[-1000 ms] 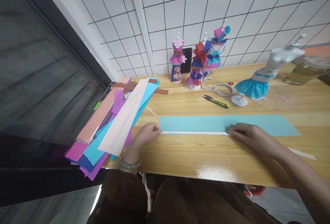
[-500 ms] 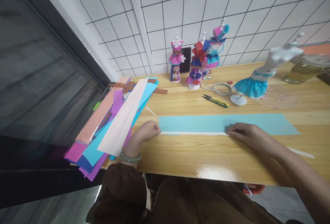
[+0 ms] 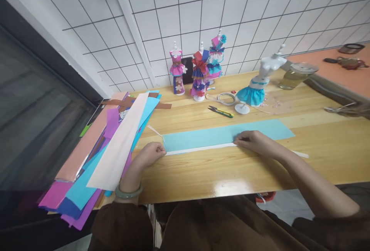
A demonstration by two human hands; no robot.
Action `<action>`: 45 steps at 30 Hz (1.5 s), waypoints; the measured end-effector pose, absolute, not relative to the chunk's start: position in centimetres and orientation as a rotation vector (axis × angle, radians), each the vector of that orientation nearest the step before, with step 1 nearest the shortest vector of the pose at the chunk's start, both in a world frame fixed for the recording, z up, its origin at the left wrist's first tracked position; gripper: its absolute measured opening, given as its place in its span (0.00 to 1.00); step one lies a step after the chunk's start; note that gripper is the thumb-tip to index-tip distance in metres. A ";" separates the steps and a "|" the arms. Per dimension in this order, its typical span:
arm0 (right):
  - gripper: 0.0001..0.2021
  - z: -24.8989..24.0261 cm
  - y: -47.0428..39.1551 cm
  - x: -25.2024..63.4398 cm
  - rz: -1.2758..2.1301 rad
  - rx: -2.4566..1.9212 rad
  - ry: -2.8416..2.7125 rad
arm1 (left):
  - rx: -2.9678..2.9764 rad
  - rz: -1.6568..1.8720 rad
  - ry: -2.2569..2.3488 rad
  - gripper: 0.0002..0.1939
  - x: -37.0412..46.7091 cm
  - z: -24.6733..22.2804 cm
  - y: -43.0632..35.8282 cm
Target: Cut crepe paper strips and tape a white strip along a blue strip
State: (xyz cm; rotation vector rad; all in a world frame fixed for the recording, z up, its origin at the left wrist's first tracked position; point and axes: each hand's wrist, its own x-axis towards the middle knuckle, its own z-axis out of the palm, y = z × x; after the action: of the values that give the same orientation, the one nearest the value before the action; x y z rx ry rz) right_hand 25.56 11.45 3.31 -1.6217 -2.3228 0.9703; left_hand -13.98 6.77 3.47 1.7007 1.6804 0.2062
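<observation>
A long light blue paper strip [image 3: 199, 139] lies flat on the wooden table [image 3: 196, 177]. Along its near edge runs a narrow white strip [image 3: 202, 149]. My left hand [image 3: 152, 154], with a green bangle at the wrist, pinches the left end of the white strip at the paper's corner. Farther right, the fingers of my right hand [image 3: 250, 141] are closed on the same white strip, partly over the blue paper. A loose white tail [image 3: 300, 154] shows beyond my right forearm, and another thin end curls up near the paper's left corner.
Stacked coloured papers [image 3: 118, 147] cover the table's left side. Behind the strip are yellow-green snips [image 3: 221, 112], a tape roll [image 3: 226, 98] and a mannequin in a blue skirt [image 3: 251, 96]. Three dressed figures [image 3: 199, 75] stand by the tiled wall. A jar [image 3: 297, 75] is at the back right.
The view has turned to the right, so the table's things appear farther left and more of the right side shows. Both hands keep their hold on the white strip.
</observation>
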 end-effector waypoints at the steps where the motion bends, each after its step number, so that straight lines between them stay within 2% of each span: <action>1: 0.14 3.4 11.5 25.5 0.982 -1.625 -2.334 | 1.708 0.202 1.690 0.10 -14.0 3.5 6.8; 33: 0.14 2.7 13.5 25.8 1.050 -1.660 -2.377 | 1.773 0.153 1.817 0.10 -13.0 4.8 6.3; 38: 0.13 2.7 13.5 25.9 1.043 -1.651 -2.402 | 2.146 0.260 2.050 0.13 -7.5 5.6 6.0; 42: 0.13 2.9 13.5 25.8 1.043 -1.640 -2.415 | 2.500 0.430 1.619 0.11 1.2 4.7 5.2; 45: 0.13 2.9 13.5 25.7 1.031 -1.632 -2.430 | 2.639 0.458 1.391 0.14 6.4 3.7 4.7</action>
State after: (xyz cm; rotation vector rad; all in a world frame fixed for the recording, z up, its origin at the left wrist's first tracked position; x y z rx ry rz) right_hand 25.74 13.55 2.93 -1.6323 -2.4303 1.0311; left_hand 6.37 4.69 3.67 2.6389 1.3907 0.4579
